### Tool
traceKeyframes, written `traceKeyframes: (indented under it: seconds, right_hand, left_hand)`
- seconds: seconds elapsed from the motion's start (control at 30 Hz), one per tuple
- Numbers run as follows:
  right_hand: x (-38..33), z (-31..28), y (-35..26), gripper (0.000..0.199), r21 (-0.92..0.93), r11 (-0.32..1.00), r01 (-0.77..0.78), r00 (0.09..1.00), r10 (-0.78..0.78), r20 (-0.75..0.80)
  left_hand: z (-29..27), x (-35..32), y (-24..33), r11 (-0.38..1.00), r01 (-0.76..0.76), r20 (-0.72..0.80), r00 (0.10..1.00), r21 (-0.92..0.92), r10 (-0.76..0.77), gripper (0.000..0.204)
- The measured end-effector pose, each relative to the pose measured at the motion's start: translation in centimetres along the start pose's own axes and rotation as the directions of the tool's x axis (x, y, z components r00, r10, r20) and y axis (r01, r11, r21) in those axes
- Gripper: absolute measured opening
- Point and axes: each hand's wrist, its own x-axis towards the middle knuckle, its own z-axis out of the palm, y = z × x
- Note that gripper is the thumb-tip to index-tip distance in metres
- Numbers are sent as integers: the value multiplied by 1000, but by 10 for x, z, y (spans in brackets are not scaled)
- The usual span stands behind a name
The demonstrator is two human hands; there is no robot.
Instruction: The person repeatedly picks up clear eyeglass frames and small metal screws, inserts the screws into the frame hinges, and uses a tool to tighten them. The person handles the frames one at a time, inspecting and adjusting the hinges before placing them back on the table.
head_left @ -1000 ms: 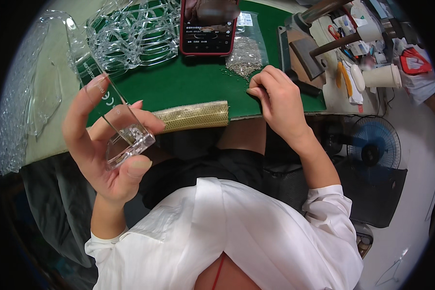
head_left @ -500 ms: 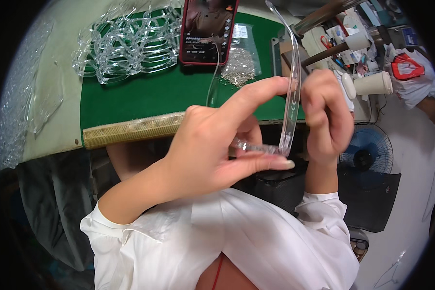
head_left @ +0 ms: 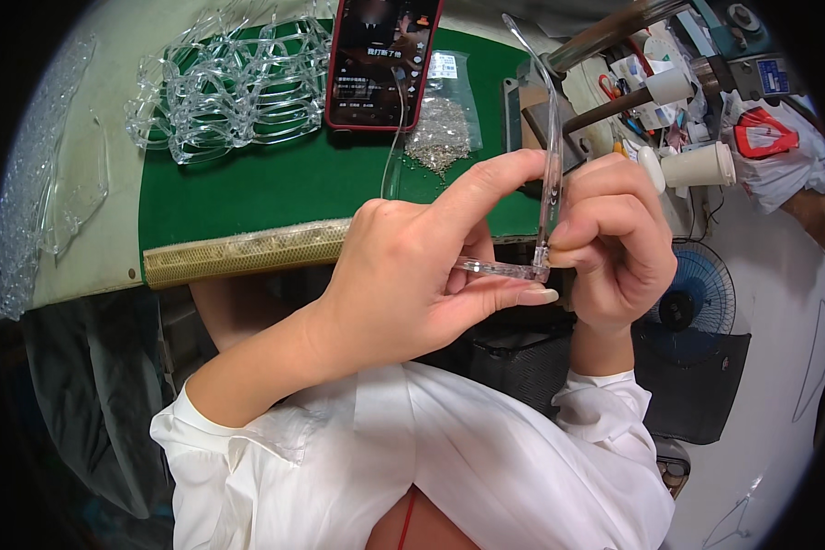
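A green mat [head_left: 275,188] covers the bench across the upper half of the frame. On its upper left lies a heap of clear plastic eyeglass frames [head_left: 225,78]. Next to the heap, at top centre, a red-cased phone [head_left: 380,60] lies with its screen lit. Just right of it, a small clear bag [head_left: 442,128] holds tiny silvery parts.

At centre right, the person holds up a clear plastic eyeglass frame [head_left: 504,269], glassy and see-through. Its front runs roughly level between the hands, and one temple arm [head_left: 550,156] stands upward toward the top edge. The left hand [head_left: 422,275] pinches the front between thumb and forefinger. The right hand [head_left: 614,243] curls closed around the hinge corner.
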Motion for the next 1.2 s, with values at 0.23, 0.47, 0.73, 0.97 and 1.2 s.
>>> traceKeyframes:
  seconds: [0.23,0.47,0.73,0.97,1.2]
  right_hand:
    - [2,-2,2,14,-48,997,52,998,-51,34]
    - [-1,-3,-3,18,48,995,-85,996,86,-5]
    - [-1,-4,2,20,-15,1000,-10,999,11,33]
    - [-4,2,2,22,51,998,-37,998,40,-53]
    - [-3,-3,8,18,113,994,-7,1000,9,-20]
  left_hand:
    - [3,1,1,1000,15,-9,1000,-20,-15,72]
    - [2,2,3,1000,0,5,1000,26,0,74]
    - [5,3,3,997,25,6,1000,-74,-25,74]
    - [4,5,6,992,43,15,999,-118,-42,73]
    - [5,6,6,984,44,27,999,-171,-40,73]
